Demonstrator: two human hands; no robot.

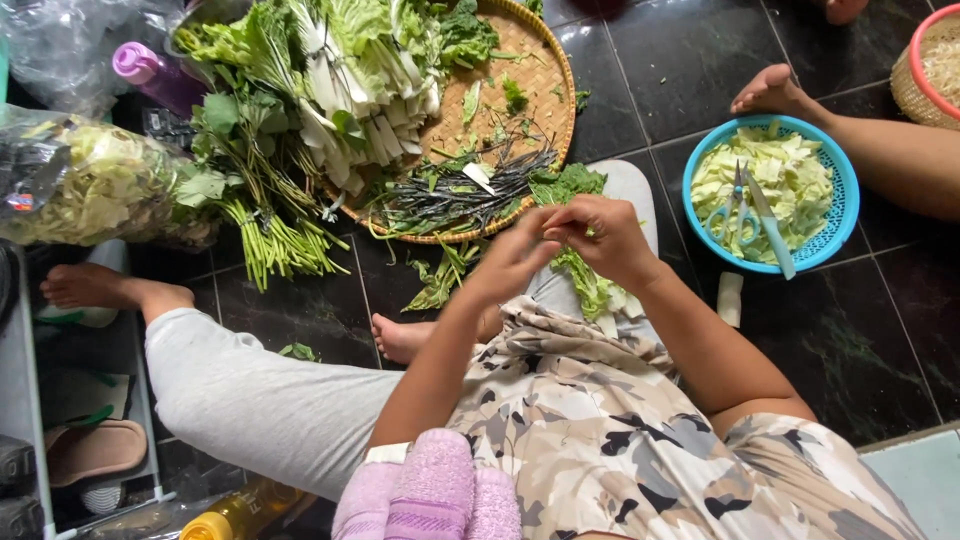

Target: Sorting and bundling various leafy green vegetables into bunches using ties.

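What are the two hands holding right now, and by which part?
Both the left hand and right hand pinch the upper end of a leafy green vegetable sprig, fingertips together; its leaves hang down over the lap.

A home kitchen floor of dark tiles (640, 70), with a woven tray (545, 95) of greens and slippers (95, 450) nearby
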